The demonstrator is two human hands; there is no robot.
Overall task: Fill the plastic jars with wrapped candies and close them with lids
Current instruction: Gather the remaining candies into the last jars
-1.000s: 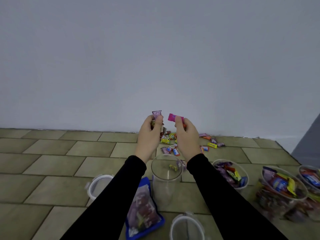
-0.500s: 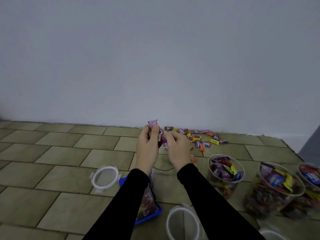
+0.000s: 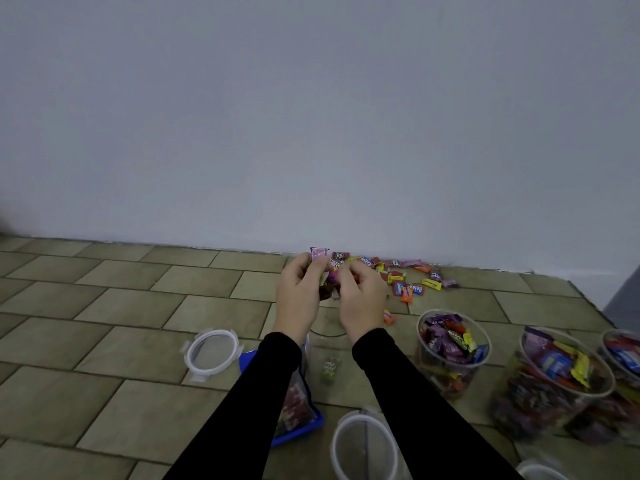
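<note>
My left hand (image 3: 299,292) and my right hand (image 3: 362,296) are close together above a clear plastic jar (image 3: 327,362), and both hold wrapped candies (image 3: 329,271) between their fingers. A pale pink wrapper sticks up from the left hand. The jar holds one greenish candy (image 3: 329,369) near its bottom. Loose wrapped candies (image 3: 408,275) lie scattered on the tiled floor along the wall. Three jars stand at the right: one part-filled (image 3: 452,351) and two fuller ones (image 3: 554,382) (image 3: 623,368). A white-rimmed lid (image 3: 212,351) lies on the floor at the left.
A blue candy bag (image 3: 298,410) lies under my left forearm. Another white-rimmed lid or jar (image 3: 363,445) sits near the bottom edge, and a further rim (image 3: 540,474) shows at the bottom right. A plain wall rises behind the candies.
Both hands came down and together over the jar, still holding candies. The camera view tilted and shifted, so the jars and lid appear in a different place in the frame.
</note>
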